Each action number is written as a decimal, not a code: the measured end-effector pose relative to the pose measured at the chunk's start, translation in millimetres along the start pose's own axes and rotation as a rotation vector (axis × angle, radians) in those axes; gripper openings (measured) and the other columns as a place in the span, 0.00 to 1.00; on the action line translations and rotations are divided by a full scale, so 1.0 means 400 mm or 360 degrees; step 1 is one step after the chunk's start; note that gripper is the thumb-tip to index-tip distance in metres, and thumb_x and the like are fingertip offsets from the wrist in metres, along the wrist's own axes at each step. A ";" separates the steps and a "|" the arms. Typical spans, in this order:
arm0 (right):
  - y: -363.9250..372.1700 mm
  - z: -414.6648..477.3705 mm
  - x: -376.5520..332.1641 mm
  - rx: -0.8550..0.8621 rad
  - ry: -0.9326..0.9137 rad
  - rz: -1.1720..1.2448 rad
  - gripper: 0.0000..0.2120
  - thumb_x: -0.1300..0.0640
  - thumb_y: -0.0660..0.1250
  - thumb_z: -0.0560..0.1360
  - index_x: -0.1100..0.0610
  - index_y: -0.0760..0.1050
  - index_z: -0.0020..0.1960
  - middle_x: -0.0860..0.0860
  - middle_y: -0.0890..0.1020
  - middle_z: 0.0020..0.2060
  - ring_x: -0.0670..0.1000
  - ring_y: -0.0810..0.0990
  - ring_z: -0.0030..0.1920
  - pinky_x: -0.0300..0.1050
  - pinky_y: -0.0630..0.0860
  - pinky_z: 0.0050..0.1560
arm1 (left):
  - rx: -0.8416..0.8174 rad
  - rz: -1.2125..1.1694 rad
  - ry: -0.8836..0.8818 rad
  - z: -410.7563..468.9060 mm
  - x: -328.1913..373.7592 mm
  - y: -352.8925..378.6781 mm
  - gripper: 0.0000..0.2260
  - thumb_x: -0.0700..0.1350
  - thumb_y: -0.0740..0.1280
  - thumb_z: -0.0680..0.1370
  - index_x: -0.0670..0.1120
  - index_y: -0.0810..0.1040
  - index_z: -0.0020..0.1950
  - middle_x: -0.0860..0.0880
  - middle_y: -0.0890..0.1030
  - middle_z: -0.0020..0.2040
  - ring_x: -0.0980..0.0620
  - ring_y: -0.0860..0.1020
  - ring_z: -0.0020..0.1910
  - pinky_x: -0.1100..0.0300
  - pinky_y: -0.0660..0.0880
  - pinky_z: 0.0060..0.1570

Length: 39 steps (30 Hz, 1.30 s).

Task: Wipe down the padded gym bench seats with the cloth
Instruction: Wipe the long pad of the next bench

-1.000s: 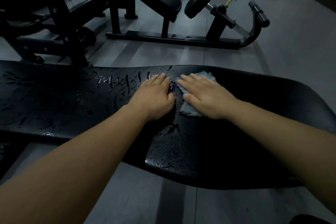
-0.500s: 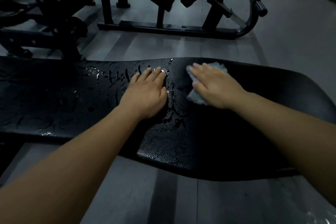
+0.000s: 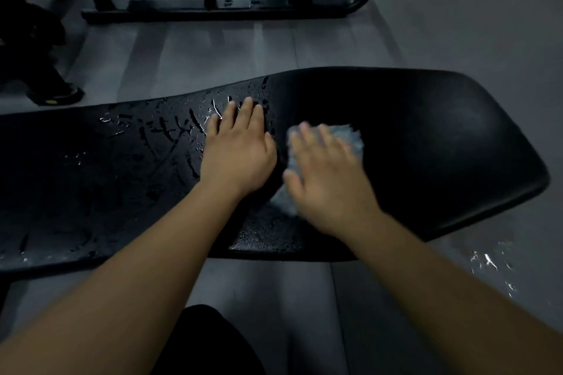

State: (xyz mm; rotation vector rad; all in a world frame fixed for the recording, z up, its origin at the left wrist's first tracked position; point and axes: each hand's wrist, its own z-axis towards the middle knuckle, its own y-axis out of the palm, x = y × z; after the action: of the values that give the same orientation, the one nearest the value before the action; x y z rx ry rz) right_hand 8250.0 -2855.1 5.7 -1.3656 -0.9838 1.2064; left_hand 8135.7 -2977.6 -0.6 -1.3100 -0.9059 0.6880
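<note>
A long black padded bench (image 3: 426, 143) runs across the view, its left half wet with streaks and droplets, its right half dull and dry-looking. My left hand (image 3: 240, 146) lies flat on the wet pad near the middle, fingers straight. Just right of it my right hand (image 3: 326, 176) presses flat on a light blue cloth (image 3: 350, 137), which shows past the fingertips and below the thumb. The right hand and cloth are motion-blurred.
Behind the bench stands a black machine frame (image 3: 213, 11) on the grey floor, with more dark equipment (image 3: 39, 82) at the left. Water glints on the floor (image 3: 490, 265) at the right. My dark-clothed knee (image 3: 207, 341) is at the bottom.
My right hand with the cloth has slid back toward me across the pad. The left hand has stayed flat in its place. The camera has tilted down and nearer.
</note>
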 end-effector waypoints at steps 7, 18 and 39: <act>-0.020 -0.101 0.080 -0.0096 -0.0198 -0.0040 0.33 0.41 0.48 0.78 0.52 0.57 0.81 0.51 0.60 0.79 0.53 0.57 0.79 0.52 0.54 0.77 | -0.0017 -0.0007 0.0019 0.000 -0.003 0.003 0.27 0.53 0.49 0.83 0.46 0.55 0.81 0.48 0.54 0.82 0.46 0.50 0.80 0.45 0.47 0.77; -0.020 -0.044 0.117 -0.0129 -0.0511 0.0005 0.35 0.37 0.44 0.77 0.50 0.55 0.81 0.50 0.59 0.80 0.53 0.55 0.80 0.50 0.49 0.78 | -0.0052 0.0073 0.0225 -0.024 -0.074 -0.017 0.31 0.56 0.45 0.79 0.46 0.58 0.80 0.47 0.57 0.81 0.48 0.55 0.80 0.52 0.51 0.79; -0.011 -0.019 0.068 -0.0233 -0.1074 0.0053 0.38 0.36 0.41 0.76 0.52 0.53 0.81 0.50 0.55 0.81 0.53 0.52 0.80 0.51 0.46 0.79 | 0.0154 -0.0041 -0.0160 -0.091 -0.059 -0.008 0.29 0.53 0.48 0.78 0.45 0.65 0.78 0.46 0.63 0.79 0.47 0.59 0.78 0.53 0.53 0.78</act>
State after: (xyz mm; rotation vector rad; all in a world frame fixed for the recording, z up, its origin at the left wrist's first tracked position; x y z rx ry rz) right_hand 8262.0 -2829.2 5.7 -1.0935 -1.5421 1.6974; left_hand 8155.0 -3016.6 -2.0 -1.1844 -0.9574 0.7741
